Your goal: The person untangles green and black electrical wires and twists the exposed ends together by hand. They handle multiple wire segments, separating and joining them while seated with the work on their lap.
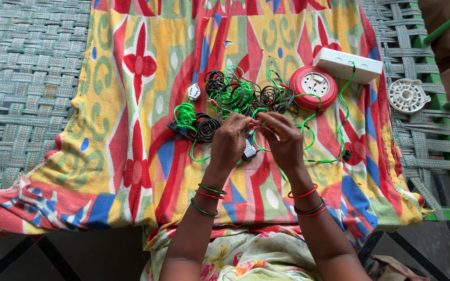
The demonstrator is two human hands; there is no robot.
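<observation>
Both hands, left hand (pixel 231 139) and right hand (pixel 283 139), pinch a green wire (pixel 308 136) together; the red round socket (pixel 314 86) lies at one o'clock, white box (pixel 348 64) beyond.

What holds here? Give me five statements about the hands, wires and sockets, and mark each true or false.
1. Both hands meet over the green wire. True: the left hand and right hand pinch at one small spot between them.
2. The round red socket box lies on the patterned cloth. True.
3. The white rectangular socket box sits left of the wires. False: it lies at the right, touching or nearly touching the red one.
4. The white round disc rests on the cloth. False: it lies on the woven cot.
5. Both wrists are bare. False: each wears red and green bangles.
</observation>
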